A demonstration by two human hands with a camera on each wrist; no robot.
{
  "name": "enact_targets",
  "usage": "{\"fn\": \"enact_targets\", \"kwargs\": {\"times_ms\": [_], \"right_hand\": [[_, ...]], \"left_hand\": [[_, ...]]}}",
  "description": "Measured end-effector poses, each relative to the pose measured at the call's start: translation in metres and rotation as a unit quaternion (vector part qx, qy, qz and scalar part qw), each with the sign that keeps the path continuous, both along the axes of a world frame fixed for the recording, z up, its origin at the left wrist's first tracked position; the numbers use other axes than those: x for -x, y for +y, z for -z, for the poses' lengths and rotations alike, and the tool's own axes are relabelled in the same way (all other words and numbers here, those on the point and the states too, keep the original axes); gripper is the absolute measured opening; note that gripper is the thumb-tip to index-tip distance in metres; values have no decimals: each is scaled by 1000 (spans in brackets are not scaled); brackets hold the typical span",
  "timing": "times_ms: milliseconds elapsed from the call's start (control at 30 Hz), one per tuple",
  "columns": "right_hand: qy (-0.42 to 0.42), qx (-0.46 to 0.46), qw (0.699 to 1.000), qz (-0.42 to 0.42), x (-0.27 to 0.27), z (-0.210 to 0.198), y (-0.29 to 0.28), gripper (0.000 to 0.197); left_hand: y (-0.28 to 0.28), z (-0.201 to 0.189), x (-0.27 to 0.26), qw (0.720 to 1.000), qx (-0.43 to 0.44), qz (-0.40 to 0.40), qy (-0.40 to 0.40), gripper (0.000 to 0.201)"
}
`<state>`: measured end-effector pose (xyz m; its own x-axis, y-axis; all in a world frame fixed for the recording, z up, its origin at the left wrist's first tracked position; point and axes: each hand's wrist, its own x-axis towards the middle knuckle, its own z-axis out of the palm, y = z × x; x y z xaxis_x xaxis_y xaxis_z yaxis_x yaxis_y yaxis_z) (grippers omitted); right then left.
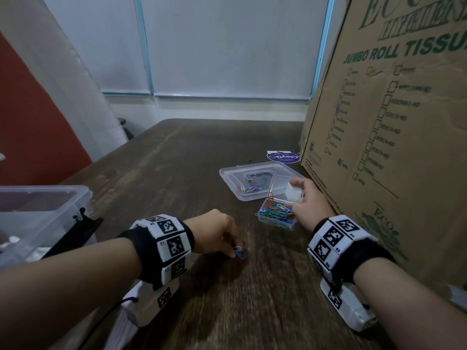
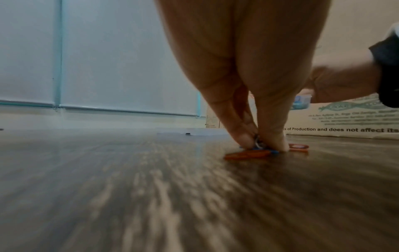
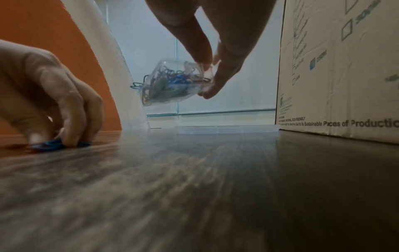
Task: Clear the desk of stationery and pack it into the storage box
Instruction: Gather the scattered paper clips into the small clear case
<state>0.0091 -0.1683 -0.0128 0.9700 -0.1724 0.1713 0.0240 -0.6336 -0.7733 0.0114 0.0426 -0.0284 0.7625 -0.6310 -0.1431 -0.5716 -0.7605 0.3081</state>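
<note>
Packing looks well short of done: the clear storage box [image 1: 38,208] sits far left of the cardboard carton [image 1: 394,137], while its lid [image 1: 260,180], just beside the carton, holds stray clips. The right hand [image 1: 307,200] clamps a small clear case [image 1: 276,214] crammed with coloured clips, tilted above the desk [image 1: 177,157]. Further left of the carton, the left hand [image 1: 217,232] pinches loose blue and orange paper clips [image 2: 257,151] lying flat on the wood.
</note>
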Motion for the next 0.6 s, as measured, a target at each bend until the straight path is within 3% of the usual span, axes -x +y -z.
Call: {"fn": "enact_targets", "kwargs": {"times_ms": [167, 400, 533, 600], "right_hand": [[21, 4, 1000, -13, 2, -2, 1, 55], [26, -11, 999, -22, -1, -1, 0, 54], [33, -36, 999, -20, 1, -2, 0, 54], [31, -36, 999, -20, 0, -2, 0, 54]], "left_hand": [[-10, -10, -1, 999, -20, -13, -26, 21], [-40, -66, -17, 979, 170, -54, -97, 16], [-62, -67, -18, 987, 117, -27, -109, 26], [-63, -59, -20, 985, 117, -50, -118, 31]]}}
